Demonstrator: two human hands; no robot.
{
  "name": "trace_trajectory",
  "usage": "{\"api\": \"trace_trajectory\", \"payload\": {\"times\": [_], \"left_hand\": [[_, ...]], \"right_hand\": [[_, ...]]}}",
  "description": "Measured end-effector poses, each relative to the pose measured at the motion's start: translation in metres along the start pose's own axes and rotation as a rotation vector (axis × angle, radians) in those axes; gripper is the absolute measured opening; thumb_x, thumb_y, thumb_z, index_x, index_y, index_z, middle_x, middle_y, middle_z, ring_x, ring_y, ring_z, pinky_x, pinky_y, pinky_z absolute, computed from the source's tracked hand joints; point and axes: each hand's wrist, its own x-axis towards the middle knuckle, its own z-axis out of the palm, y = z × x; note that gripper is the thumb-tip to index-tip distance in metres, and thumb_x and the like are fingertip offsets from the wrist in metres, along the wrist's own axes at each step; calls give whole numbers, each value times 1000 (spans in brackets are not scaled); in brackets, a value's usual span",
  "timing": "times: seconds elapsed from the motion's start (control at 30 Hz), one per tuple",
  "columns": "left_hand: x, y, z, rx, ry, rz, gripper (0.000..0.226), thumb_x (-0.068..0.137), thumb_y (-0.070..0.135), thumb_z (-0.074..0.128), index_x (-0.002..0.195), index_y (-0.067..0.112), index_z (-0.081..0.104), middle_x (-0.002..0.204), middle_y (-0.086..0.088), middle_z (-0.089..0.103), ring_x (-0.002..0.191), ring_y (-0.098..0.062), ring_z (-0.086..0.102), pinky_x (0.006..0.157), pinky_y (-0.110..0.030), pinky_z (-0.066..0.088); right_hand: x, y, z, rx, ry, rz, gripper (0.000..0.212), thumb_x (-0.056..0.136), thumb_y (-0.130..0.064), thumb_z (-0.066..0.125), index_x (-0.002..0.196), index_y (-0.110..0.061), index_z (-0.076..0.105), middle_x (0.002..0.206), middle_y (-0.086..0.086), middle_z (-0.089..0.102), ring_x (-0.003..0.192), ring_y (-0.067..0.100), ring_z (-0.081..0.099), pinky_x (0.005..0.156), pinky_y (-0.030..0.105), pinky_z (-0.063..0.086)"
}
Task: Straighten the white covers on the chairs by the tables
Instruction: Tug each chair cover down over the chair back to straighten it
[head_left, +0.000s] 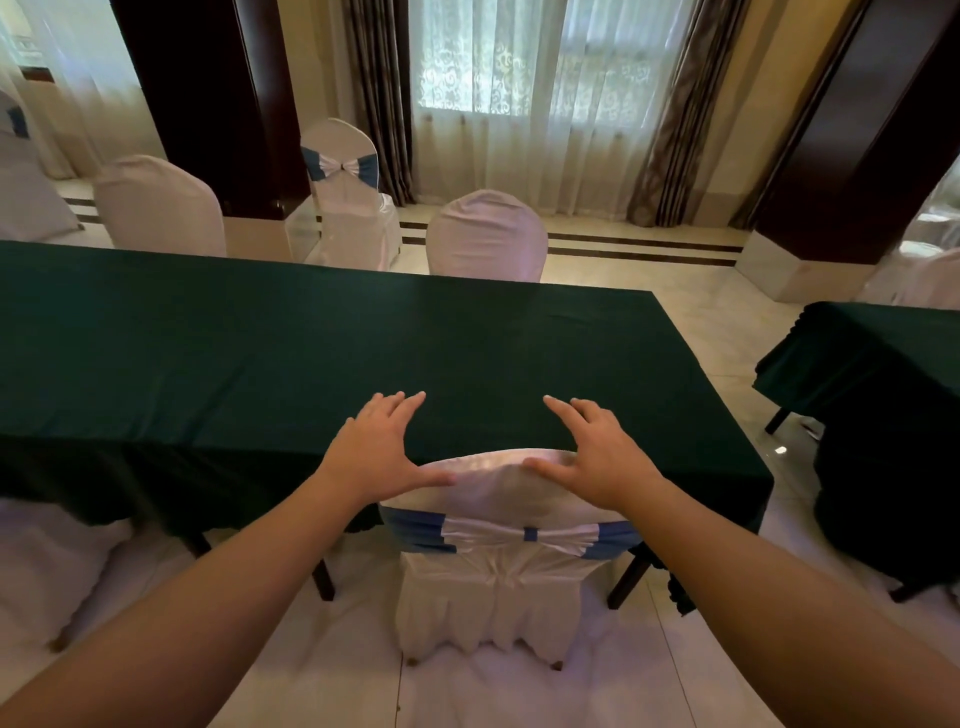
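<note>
A chair in a white cover (493, 587) with a blue and white sash (519, 535) stands pushed in at the near edge of a long table under a dark green cloth (260, 338). My left hand (376, 449) hovers at the top left corner of the chair back, fingers spread, thumb touching the cover. At the top right corner my right hand (592, 452) is spread too, its thumb resting on the cover's top edge. Neither hand grips the fabric.
Across the table stand two white-covered chairs (488, 234) (158, 205), with a sashed one (345, 192) behind. A second green-clothed table (883, 374) is at the right. Another white cover (47, 561) shows at the lower left. Dark pillars and curtained windows line the far wall.
</note>
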Motion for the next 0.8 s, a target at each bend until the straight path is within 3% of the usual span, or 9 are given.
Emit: {"api": "trace_trajectory", "payload": {"times": [0.33,0.5,0.8], "left_hand": [[-52,-44,-59,-35,65,-138,133,45,101,55,156,39,13,163,1,20,150,-25,11,115,-58,27],[-110,-74,-73,-34,164,-337,135,41,104,51,154,41,12,163,2,22,149,-24,13,115,-56,29],[-250,-141,-89,75,333,-705,132,41,104,50,151,37,23,155,3,38,138,-23,38,106,-46,40]], "right_hand": [[16,-79,-9,-5,-45,-69,111,59,-96,51,148,-57,-2,164,-4,12,147,27,16,103,57,40],[33,-122,-8,-21,-101,-267,111,60,-94,53,148,-55,-2,163,-2,13,147,29,17,104,58,40],[26,-241,33,-17,-232,-583,109,65,-91,55,151,-51,2,161,2,22,144,30,25,103,54,43]]}}
